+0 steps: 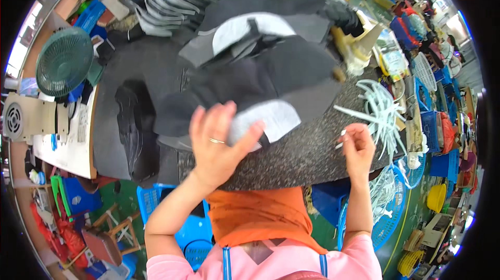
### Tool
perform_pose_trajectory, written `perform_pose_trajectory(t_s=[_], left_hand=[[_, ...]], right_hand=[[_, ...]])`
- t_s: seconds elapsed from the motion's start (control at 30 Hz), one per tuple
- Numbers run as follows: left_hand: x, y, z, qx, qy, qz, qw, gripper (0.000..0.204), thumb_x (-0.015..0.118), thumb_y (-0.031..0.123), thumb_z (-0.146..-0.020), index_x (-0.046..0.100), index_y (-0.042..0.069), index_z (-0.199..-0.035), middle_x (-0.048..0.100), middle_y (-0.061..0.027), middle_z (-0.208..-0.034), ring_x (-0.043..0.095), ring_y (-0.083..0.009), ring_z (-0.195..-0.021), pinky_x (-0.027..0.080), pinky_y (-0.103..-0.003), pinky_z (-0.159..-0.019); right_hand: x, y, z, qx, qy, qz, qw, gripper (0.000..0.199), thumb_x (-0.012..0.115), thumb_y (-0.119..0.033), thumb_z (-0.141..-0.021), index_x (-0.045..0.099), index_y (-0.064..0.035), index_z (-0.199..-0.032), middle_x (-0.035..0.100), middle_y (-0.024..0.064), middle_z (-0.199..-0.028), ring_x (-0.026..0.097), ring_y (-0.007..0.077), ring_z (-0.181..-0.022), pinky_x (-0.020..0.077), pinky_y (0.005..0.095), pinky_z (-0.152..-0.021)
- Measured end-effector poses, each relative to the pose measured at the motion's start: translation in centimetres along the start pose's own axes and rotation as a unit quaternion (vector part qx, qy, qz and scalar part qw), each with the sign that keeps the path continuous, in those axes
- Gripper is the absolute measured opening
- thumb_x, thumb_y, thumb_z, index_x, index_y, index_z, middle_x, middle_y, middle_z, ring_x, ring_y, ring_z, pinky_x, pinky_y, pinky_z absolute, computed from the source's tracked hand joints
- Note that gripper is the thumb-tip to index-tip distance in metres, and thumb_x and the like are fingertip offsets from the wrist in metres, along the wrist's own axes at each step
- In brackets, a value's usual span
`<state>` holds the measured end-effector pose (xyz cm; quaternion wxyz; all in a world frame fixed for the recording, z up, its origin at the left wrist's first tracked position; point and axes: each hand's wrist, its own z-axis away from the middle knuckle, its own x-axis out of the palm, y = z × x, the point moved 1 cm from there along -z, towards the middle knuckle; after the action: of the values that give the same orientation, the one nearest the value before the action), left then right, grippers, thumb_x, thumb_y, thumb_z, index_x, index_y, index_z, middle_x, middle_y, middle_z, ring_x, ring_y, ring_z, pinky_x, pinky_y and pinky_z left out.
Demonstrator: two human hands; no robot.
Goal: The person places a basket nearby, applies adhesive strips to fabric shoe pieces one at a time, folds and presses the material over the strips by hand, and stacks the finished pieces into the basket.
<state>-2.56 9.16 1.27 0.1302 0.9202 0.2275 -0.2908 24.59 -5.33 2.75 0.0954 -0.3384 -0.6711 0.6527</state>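
My left hand (216,137) rests with fingers spread on a flat black and grey material piece (307,66) that has a pale grey patch along its near edge. Behind it lies a similar black piece (265,7) with a white curved patch. My right hand (359,147) is over the table's right side, its thumb and fingertips pinched together. Something small and whitish shows at those fingertips, too small to name. Just beyond that hand is a tangle of pale thin strips (377,105). A narrow folded black piece (136,129) lies on the left.
The dark speckled tabletop (291,163) curves in front of me. Rows of grey strip-like pieces (172,1) line its far edge. A green fan (65,61) stands at the left. A blue basket (390,223) holding pale strips is below right; a wooden stool (107,243) is below left.
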Motion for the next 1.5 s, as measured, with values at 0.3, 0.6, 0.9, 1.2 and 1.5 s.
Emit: perform_pose_trajectory(t_s=[0.3, 0.6, 0.9, 1.2, 1.5], left_hand=[[-2.2, 1.6, 2.9, -0.152, -0.139, 0.122, 0.971, 0.048, 0.066, 0.006, -0.083, 0.064, 0.020, -0.129, 0.063, -0.0170, -0.126, 0.060, -0.0368, -0.115, 0.042, -0.049, -0.106], [-7.3, 7.0, 6.8, -0.415, -0.159, 0.401, 0.801, 0.039, 0.081, 0.012, -0.076, 0.068, 0.011, -0.114, 0.066, -0.0123, -0.114, 0.064, -0.0281, -0.102, 0.050, -0.042, -0.090], [-6.7, 1.4, 8.9, -0.387, -0.206, 0.066, 0.897, 0.016, 0.077, 0.006, -0.077, 0.067, 0.009, -0.089, 0.062, -0.0062, -0.091, 0.055, -0.0252, -0.094, 0.039, -0.038, -0.088], [-7.8, 1.8, 10.4, -0.218, -0.176, 0.058, 0.958, 0.049, 0.077, 0.002, -0.072, 0.065, 0.006, -0.120, 0.053, -0.0123, -0.116, 0.052, -0.0331, -0.115, 0.043, -0.045, -0.098], [-6.3, 4.2, 8.8, -0.185, -0.284, 0.028, 0.940, 0.053, 0.072, 0.035, -0.078, 0.065, 0.005, -0.121, 0.057, -0.0113, -0.128, 0.051, -0.0327, -0.121, 0.040, -0.052, -0.100]], right_hand=[[1.8, -2.9, 1.8, -0.082, 0.051, 0.007, 0.995, 0.015, 0.059, 0.006, -0.092, 0.060, 0.0009, -0.106, 0.063, 0.0055, -0.094, 0.062, 0.0103, -0.082, 0.0476, 0.0214, -0.072], [9.4, -4.8, 5.8, -0.148, -0.356, 0.035, 0.922, 0.020, 0.074, 0.000, -0.076, 0.064, -0.0064, -0.092, 0.061, 0.0075, -0.073, 0.059, 0.0224, -0.057, 0.0446, 0.0329, -0.048], [11.3, -4.3, 4.6, -0.071, -0.343, 0.160, 0.923, 0.015, 0.075, -0.016, -0.082, 0.065, -0.0054, -0.083, 0.064, 0.0076, -0.072, 0.063, 0.0227, -0.055, 0.0481, 0.0335, -0.051], [11.2, -4.4, 4.2, -0.017, -0.375, 0.181, 0.909, 0.016, 0.072, -0.017, -0.084, 0.063, -0.0040, -0.081, 0.064, 0.0098, -0.071, 0.064, 0.0257, -0.058, 0.0486, 0.0345, -0.053], [10.5, -3.2, 2.8, -0.001, -0.338, 0.315, 0.887, 0.020, 0.072, -0.022, -0.083, 0.064, -0.0035, -0.078, 0.064, 0.0135, -0.071, 0.064, 0.0332, -0.063, 0.0490, 0.0402, -0.056]])
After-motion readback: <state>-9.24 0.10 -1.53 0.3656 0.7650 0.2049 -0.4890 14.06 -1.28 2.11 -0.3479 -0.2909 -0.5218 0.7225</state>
